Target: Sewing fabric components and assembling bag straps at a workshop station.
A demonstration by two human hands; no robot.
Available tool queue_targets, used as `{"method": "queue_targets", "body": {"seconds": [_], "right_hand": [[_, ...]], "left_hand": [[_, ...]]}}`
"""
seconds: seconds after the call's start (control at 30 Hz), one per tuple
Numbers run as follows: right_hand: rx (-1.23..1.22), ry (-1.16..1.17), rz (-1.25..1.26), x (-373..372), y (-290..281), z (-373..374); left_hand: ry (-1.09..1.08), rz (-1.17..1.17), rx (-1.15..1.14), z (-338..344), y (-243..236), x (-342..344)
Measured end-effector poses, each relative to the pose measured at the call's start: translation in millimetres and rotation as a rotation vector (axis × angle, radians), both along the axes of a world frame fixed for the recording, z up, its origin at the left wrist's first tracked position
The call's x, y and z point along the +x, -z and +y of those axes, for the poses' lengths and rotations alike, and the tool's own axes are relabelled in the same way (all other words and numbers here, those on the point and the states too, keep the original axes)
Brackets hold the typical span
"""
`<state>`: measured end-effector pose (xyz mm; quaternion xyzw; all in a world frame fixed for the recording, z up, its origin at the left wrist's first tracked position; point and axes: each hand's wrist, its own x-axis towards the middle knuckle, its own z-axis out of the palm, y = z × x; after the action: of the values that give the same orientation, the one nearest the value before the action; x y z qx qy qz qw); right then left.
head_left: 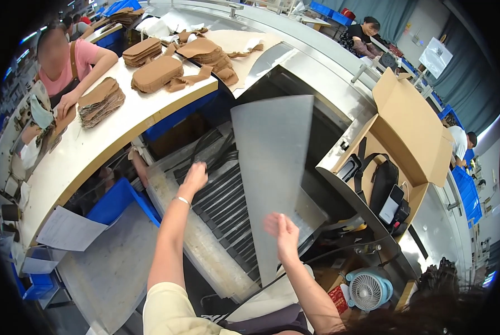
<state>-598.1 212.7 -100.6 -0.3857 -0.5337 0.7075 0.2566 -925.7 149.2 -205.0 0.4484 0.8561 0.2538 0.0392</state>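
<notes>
Logging our left hand (196, 176) at the upper end of the black strips (219, 207), which lie side by side in a row on a pale worktop (206, 255), next to a loose dark bundle (224, 155). Left fingers bunched together; we can't tell if they pinch a strip. Right hand (285, 239) is in front of the smooth grey panel (272, 153); its blurred fingers look loosely apart, nothing seen in them, contact unclear. We judge the strips light, bendy, hardly fragile, maybe a bit slippery; we'd pinch one near its end, keeping neighbours undisturbed. Panel looks stiff; edges suit gripping.
</notes>
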Motion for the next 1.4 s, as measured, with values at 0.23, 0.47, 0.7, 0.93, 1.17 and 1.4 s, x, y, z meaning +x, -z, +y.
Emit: {"method": "queue_targets", "body": {"seconds": [0.23, 0.47, 0.7, 0.93, 1.17, 1.4], "right_hand": [[0.018, 0.086, 0.043, 15.6, -28.7, -11.0], [0.067, 0.027, 0.041, 9.9, -24.5, -15.3], [0.164, -0.033, -0.039, 14.6, -8.9, -16.4], [0.041, 0.151, 0.132, 35.2, -38.0, -21.5], [0.049, 0.163, 0.089, 42.6, -50.4, -16.0], [0.029, 0.090, 0.058, 42.9, -49.6, -26.9]], "left_hand": [[-0.190, -0.345, -0.346, 10.4, 22.1, 19.6], [-0.090, 0.040, 0.461, 73.8, -45.9, 32.6], [-0.068, -0.126, 0.169, 119.7, -42.6, 45.2], [-0.148, -0.114, -0.208, 70.4, 23.4, 31.4], [-0.184, -0.022, 0.314, 140.7, -50.6, 45.9], [-0.105, -0.219, 0.313, 193.9, -62.8, 9.0]]}}
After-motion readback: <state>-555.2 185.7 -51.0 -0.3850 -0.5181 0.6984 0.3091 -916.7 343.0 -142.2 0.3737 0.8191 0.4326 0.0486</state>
